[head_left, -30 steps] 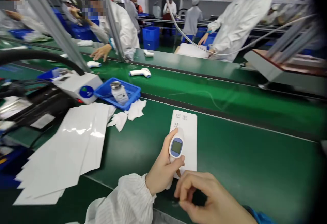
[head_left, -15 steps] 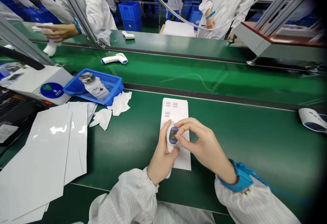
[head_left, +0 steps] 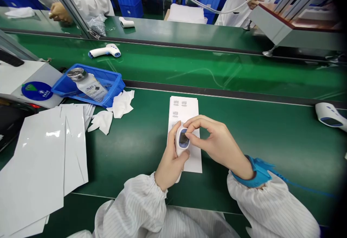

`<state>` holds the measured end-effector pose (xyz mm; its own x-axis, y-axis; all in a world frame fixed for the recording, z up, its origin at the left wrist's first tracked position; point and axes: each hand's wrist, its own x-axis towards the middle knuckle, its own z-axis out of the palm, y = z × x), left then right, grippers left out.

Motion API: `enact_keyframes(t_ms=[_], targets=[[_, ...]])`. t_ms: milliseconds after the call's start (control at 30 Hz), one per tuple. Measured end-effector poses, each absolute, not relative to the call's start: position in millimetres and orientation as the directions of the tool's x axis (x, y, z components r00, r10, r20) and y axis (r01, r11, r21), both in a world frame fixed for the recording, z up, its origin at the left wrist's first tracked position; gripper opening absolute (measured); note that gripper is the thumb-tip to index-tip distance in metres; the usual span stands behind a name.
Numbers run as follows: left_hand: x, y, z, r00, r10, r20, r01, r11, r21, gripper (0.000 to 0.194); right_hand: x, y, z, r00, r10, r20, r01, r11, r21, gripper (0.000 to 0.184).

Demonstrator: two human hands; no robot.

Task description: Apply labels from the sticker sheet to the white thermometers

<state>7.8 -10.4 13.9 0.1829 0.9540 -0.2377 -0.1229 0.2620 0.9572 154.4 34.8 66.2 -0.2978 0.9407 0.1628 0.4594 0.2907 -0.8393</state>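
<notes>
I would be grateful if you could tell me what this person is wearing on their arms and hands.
The left hand and right hand are bare, without gloves. The left sleeve and right sleeve are white with fine stripes, gathered at the cuffs. A blue wrist strap sits at the right cuff, with a thin blue cord trailing away.

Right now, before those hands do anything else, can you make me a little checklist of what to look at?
Left hand gripping the white forehead thermometer: ok.
Right hand fingertips touching the thermometer: cannot tell, they are very close.
Numbers on the thermometer's screen: cannot tell, too small to read.
Printed white sheets lying flat on the green conveyor belt: ok.
Blue strap around the right wrist: ok.
Bottle standing upright in the blue plastic tray: not ok, it leans over.
</notes>
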Motion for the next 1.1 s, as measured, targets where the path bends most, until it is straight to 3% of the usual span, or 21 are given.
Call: enact_keyframes(t_ms=[300, 1100], targets=[[7.3, -9.8, 12.6, 0.214, 0.959, -0.188, -0.021, 0.197, 0.98, 0.069, 153.1, 35.2, 65.2, -0.277, 0.945, 0.175, 0.434, 0.285, -0.855, 0.016], [5.7, -9.7, 13.4, 0.213, 0.96, -0.181, -0.068, 0.2, 0.977, 0.07, 157.6, 39.8, 68.4, -0.341, 0.926, 0.16, 0.413, 0.301, -0.86, 0.016]])
